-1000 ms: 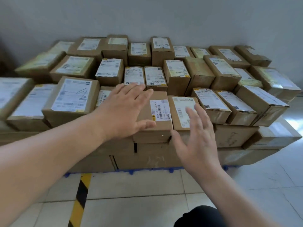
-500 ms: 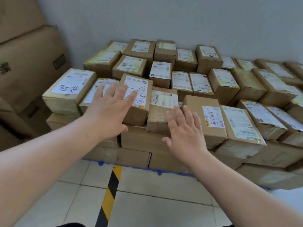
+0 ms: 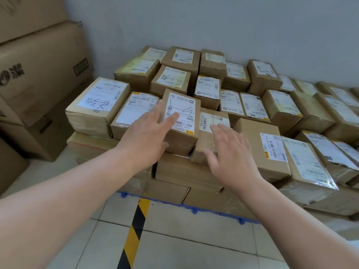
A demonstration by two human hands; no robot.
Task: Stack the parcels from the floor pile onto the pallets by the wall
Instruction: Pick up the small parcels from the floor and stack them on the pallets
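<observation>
Left hand (image 3: 147,136) spread, fingertips flat on tilted parcel (image 3: 180,121), front row of stack on blue pallet (image 3: 194,209). Right hand (image 3: 227,152) at its 4 o'clock, fingers spread, holding nothing (contact unclear). Likely squaring it level with neighbours.

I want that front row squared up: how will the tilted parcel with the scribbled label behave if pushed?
The tilted parcel is a cardboard box with crisp edges, so probably stiff. It sits askew, propped on neighbours rather than flat, so a push may rock or tip it. Its smooth label, under the left hand, could be slippery.
</observation>
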